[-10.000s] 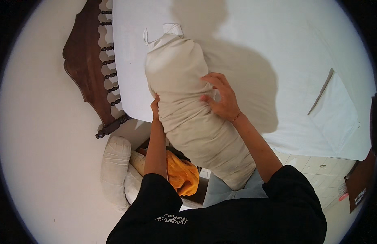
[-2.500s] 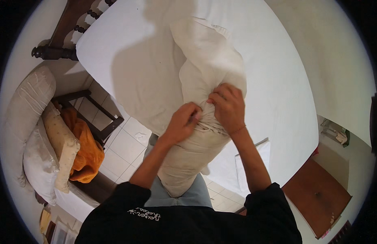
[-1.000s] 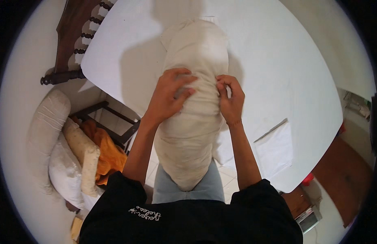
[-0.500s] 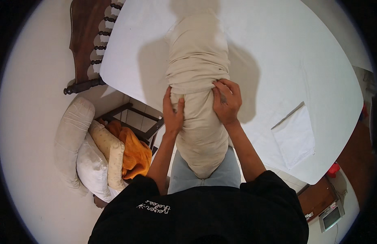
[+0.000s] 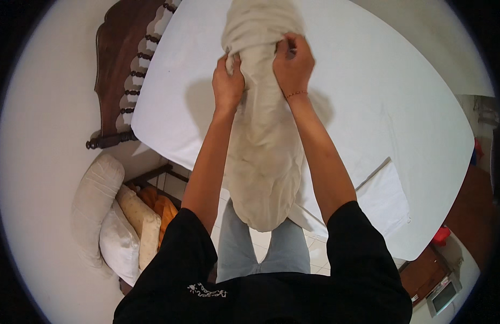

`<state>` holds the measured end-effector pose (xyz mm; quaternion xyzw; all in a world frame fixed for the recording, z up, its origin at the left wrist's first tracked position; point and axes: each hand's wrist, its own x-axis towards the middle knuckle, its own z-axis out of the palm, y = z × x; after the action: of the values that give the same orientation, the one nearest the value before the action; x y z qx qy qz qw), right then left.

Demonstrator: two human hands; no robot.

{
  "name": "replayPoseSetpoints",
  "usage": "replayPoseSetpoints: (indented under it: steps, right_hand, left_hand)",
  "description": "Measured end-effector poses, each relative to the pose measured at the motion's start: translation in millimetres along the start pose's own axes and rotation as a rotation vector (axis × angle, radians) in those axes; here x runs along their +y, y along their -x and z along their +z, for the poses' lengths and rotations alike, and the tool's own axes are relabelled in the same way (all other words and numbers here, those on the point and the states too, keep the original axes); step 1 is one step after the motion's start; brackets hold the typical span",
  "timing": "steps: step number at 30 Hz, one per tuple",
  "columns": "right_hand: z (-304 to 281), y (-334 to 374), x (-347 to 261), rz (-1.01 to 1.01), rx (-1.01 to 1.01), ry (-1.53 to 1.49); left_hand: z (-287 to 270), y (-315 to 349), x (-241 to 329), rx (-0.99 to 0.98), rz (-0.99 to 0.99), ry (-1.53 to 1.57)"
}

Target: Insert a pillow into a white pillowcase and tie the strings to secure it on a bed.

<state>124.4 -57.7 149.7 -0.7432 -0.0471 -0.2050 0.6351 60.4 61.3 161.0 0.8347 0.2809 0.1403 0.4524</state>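
A long beige bolster (image 5: 266, 162) stretches away from me, its near end above my jeans and the floor, its far end past the top of the view. Around its far part the beige cloth cover (image 5: 260, 29) is bunched in folds. My left hand (image 5: 228, 86) is closed on the cover's left side, with thumb and fingers pinching cloth. On the opposite side my right hand (image 5: 294, 65) grips the bunched cloth between curled fingers and thumb. Both arms reach well forward.
Under the bolster is a bed with a white sheet (image 5: 358, 70). A folded white cloth (image 5: 385, 197) lies at its near right. Left stand a dark wooden headboard (image 5: 117, 65), piled pillows (image 5: 120, 232) and an orange cloth (image 5: 163, 210). A small screen (image 5: 443, 297) is lower right.
Both hands have moved forward, away from my body, still gripping the cover. The bunched folds have shifted farther off with them, and my arms are straighter.
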Motion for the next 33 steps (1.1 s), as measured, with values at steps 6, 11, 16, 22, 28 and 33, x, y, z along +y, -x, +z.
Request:
replayPoseSetpoints:
  steps: [6, 11, 16, 22, 28, 33]
  right_hand:
    - [0.2, 49.4, 74.2, -0.167, -0.218, 0.149]
    - [-0.4, 38.5, 51.9, -0.221, -0.201, 0.246]
    - [-28.0, 25.1, 52.7, -0.111, -0.508, 0.009]
    - [-34.9, 19.5, 70.1, -0.252, -0.311, 0.17]
    - [-63.4, 27.1, 149.3, -0.012, -0.033, 0.412]
    - [-67.1, 88.1, 155.6, 0.465, -0.23, 0.34]
  left_hand:
    - [13.7, 11.4, -58.1, 0.276, 0.4, -0.189]
    - [27.2, 16.4, -35.7, -0.108, 0.736, -0.186]
    - [19.8, -17.7, -41.6, -0.132, 0.948, -0.416]
    - [30.3, -33.2, -24.4, -0.386, 0.958, -0.231]
    - [26.3, -32.6, -7.5, -0.72, 0.71, -0.174]
    - [11.9, -19.5, -29.9, -0.745, 0.577, -0.345]
